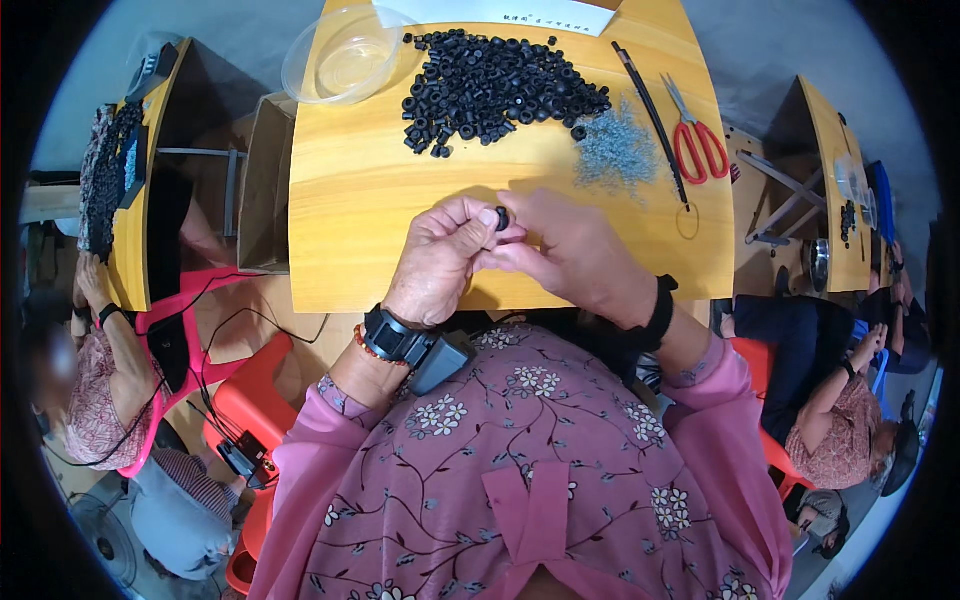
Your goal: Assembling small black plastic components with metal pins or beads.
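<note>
Left hand (pixel 443 242) pinching a small, rounded black piece (pixel 502 219), axis unclear, by the desk's (pixel 345 225) near edge; right hand's (pixel 572 245) grip? Can't tell!

Bare wood on a yellow table (pixel 350 220) leaves a lane left of the left hand (pixel 440 245), reaching up toward a clear tub (pixel 350 62). A narrow strip separates the hands from a heap of small black parts (pixel 490 85) blocking the way ahead. Beyond the right hand (pixel 572 245), pale-blue pieces (pixel 615 148), a black rod (pixel 652 118) and red-handled scissors (pixel 687 120) crowd the passage.
</note>
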A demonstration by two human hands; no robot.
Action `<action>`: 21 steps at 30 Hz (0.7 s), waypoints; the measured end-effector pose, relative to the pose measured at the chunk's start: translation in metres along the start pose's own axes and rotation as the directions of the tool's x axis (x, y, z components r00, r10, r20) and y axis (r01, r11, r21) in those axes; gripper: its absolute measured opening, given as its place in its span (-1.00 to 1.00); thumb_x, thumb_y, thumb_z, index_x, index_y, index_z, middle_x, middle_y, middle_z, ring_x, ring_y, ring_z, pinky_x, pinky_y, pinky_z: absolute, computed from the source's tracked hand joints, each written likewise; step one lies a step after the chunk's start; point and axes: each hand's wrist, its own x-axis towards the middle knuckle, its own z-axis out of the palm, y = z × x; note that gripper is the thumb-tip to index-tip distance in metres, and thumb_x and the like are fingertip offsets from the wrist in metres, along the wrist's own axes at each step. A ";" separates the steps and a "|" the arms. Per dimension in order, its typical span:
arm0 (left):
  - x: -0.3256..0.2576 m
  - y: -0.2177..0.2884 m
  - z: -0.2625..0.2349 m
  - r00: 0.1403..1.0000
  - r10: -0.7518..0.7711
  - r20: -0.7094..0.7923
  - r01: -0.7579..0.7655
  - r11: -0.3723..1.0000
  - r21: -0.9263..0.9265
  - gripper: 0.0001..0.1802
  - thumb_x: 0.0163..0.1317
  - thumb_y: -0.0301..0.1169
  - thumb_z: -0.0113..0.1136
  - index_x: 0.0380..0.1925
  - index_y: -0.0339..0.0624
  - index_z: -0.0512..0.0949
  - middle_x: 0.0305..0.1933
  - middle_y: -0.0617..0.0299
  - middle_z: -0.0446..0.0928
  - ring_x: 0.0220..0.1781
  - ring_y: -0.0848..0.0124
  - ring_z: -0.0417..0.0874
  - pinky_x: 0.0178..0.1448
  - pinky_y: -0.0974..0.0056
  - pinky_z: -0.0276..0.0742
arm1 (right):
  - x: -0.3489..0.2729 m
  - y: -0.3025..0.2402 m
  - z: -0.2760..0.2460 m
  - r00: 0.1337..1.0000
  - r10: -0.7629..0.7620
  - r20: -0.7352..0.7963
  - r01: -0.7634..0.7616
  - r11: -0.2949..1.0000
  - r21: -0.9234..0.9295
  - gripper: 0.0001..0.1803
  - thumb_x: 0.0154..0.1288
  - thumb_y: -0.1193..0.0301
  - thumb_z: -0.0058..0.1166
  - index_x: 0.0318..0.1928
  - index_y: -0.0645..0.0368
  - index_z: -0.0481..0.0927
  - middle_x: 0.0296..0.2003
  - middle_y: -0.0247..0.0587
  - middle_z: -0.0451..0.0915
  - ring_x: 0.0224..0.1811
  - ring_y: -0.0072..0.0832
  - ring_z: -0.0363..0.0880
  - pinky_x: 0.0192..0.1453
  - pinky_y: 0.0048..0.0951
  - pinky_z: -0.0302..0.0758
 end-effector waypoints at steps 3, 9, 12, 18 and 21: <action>-0.003 0.007 0.002 0.995 -0.037 -0.088 0.031 0.997 -0.073 -0.76 0.49 -0.36 0.01 -0.15 -0.35 0.54 -0.19 -0.01 0.66 -0.17 0.28 0.74 -0.08 0.23 0.72 | -0.001 -0.010 -0.010 0.978 0.206 0.036 -0.208 0.938 0.278 -0.66 0.27 0.43 0.15 0.02 0.30 0.52 -0.35 -0.03 0.58 -0.29 -0.09 0.63 -0.27 -0.23 0.54; 0.000 0.003 -0.003 0.998 -0.048 -0.034 0.046 0.998 -0.050 -0.72 0.51 -0.34 -0.03 -0.13 -0.36 0.54 -0.11 -0.03 0.65 -0.18 0.31 0.73 -0.06 0.22 0.73 | -0.004 -0.006 -0.003 0.978 0.182 -0.105 -0.146 0.948 0.284 -0.66 0.26 0.44 0.16 0.03 0.28 0.57 -0.37 -0.04 0.58 -0.34 -0.20 0.62 -0.28 -0.31 0.51; -0.006 0.003 0.000 0.999 -0.014 -0.033 0.013 1.000 -0.028 -0.73 0.50 -0.33 -0.02 -0.15 -0.35 0.54 -0.10 -0.01 0.64 -0.20 0.34 0.72 -0.07 0.23 0.73 | -0.004 -0.009 -0.002 0.976 0.203 -0.082 -0.171 0.939 0.299 -0.71 0.26 0.46 0.15 -0.02 0.28 0.57 -0.38 -0.05 0.57 -0.37 -0.21 0.59 -0.30 -0.32 0.49; -0.024 0.010 -0.005 0.998 0.034 -0.059 -0.033 0.999 0.030 -0.80 0.45 -0.37 0.06 -0.15 -0.30 0.55 -0.16 0.05 0.65 -0.22 0.34 0.72 -0.11 0.22 0.71 | -0.009 -0.012 0.002 0.993 0.078 -0.093 -0.043 0.943 0.331 -0.80 0.25 0.48 0.17 -0.14 0.27 0.56 -0.42 -0.07 0.54 -0.40 -0.22 0.56 -0.33 -0.30 0.46; -0.042 0.047 -0.016 0.939 0.278 -0.205 -0.264 0.960 0.090 -0.85 0.38 -0.44 0.13 -0.12 -0.23 0.57 -0.12 0.05 0.63 -0.17 0.32 0.70 -0.07 0.20 0.68 | -0.027 -0.004 -0.002 0.994 0.093 -0.062 -0.073 0.958 0.277 -0.78 0.25 0.55 0.20 -0.07 0.25 0.59 -0.41 -0.23 0.55 -0.46 -0.51 0.48 -0.38 -0.48 0.40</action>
